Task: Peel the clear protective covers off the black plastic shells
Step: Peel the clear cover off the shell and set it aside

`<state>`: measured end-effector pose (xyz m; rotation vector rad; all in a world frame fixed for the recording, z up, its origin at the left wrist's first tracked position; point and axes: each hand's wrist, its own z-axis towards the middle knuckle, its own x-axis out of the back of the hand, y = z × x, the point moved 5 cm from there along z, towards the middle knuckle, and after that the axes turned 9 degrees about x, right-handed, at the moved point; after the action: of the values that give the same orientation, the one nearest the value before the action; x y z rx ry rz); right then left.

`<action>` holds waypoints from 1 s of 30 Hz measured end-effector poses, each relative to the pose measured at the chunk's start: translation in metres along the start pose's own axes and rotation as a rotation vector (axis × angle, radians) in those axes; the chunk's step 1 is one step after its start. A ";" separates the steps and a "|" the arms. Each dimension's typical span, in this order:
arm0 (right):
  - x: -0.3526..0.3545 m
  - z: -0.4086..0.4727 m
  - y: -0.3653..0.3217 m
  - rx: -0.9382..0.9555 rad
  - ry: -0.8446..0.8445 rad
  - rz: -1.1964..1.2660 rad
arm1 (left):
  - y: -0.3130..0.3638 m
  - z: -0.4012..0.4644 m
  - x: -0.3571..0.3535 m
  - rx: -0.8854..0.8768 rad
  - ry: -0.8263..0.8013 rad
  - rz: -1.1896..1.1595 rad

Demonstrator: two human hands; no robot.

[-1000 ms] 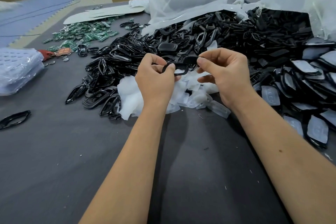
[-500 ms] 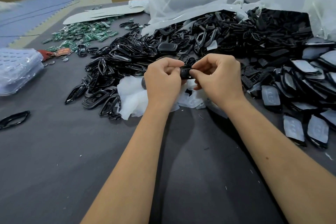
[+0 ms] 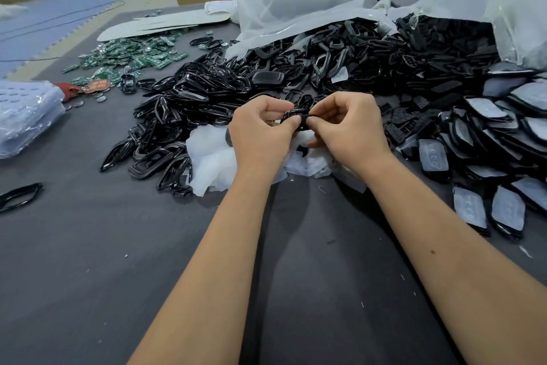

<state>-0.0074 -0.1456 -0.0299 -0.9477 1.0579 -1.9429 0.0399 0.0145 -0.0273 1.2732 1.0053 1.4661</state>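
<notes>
Both hands meet over the middle of the table, holding one small black plastic shell (image 3: 297, 116) between them. My left hand (image 3: 260, 133) pinches its left end with thumb and curled fingers. My right hand (image 3: 347, 127) pinches its right end, fingertips close to the left thumb. Most of the shell is hidden by the fingers, and I cannot make out a cover on it. Under the hands lies a heap of peeled clear covers (image 3: 213, 160). To the right are covered shells (image 3: 470, 207) with whitish film on them.
A big pile of black frames and shells (image 3: 296, 74) spreads across the grey table (image 3: 118, 276). Green circuit boards (image 3: 130, 56) lie far left, white plastic bags (image 3: 296, 0) at the back, a clear tray stack (image 3: 26, 116) at the left edge, a lone black frame (image 3: 19, 196) near it.
The hands came closer together and dropped slightly toward the cover heap. The ring-shaped shell, plainly visible between the fingers a second ago, is now mostly hidden in both pinches.
</notes>
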 end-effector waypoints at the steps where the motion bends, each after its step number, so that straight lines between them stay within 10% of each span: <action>1: 0.001 0.000 0.001 -0.005 -0.001 0.007 | -0.002 0.001 0.000 0.023 -0.009 -0.036; 30: 0.008 0.004 -0.010 0.040 0.024 0.275 | 0.012 -0.002 0.004 -0.006 -0.133 -0.333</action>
<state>-0.0105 -0.1496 -0.0177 -0.7175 1.0965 -1.7448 0.0360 0.0155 -0.0152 1.1204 1.0642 1.1149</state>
